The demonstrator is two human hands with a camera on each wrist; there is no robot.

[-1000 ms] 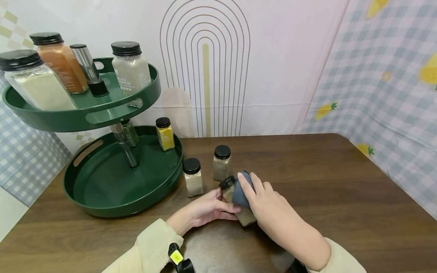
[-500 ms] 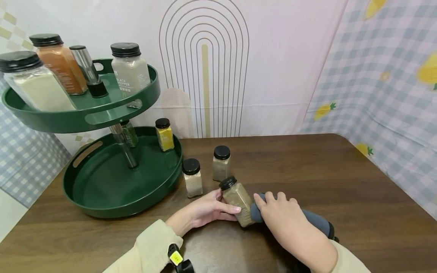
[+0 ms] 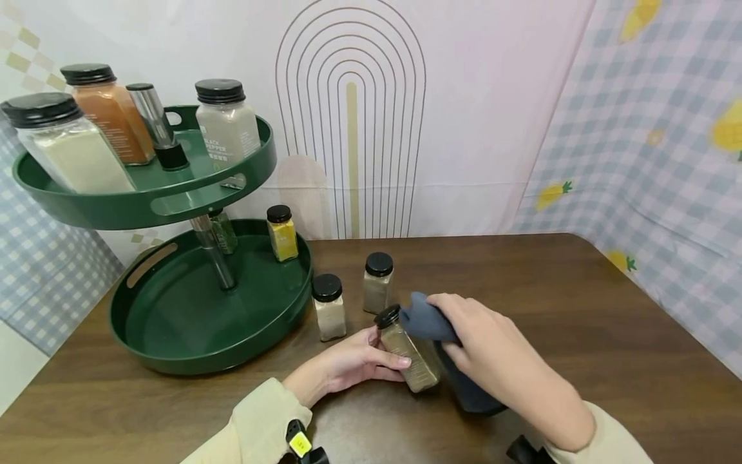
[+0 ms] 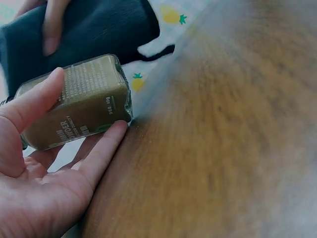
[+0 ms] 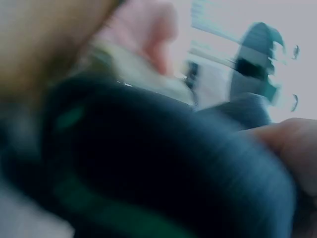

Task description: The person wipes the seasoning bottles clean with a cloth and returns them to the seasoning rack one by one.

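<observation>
My left hand [image 3: 356,361] grips a square glass spice jar [image 3: 408,354] with a black lid, tilted low over the table. In the left wrist view, the thumb lies across the jar [image 4: 91,82], which holds brown powder; its label partly reads "POWDER". My right hand [image 3: 498,348] holds a blue-grey cloth [image 3: 426,321], one end against the jar near its lid and the rest hanging towards the table. A dark loop trails from the cloth [image 4: 94,34] in the left wrist view. Blur and the cloth fill most of the right wrist view.
Two small black-lidded jars stand behind my left hand: a pale one [image 3: 330,316] and a greyish one [image 3: 378,283]. At left is a two-tier green rack [image 3: 203,364]. Its lower tray bears a yellow jar [image 3: 283,240]; larger jars and a metal grinder [image 3: 155,122] stand above.
My right hand slid the cloth down to the jar's base, then lifted it back up near the lid; the cloth now hangs loosely. The left hand keeps its grip on the jar.
</observation>
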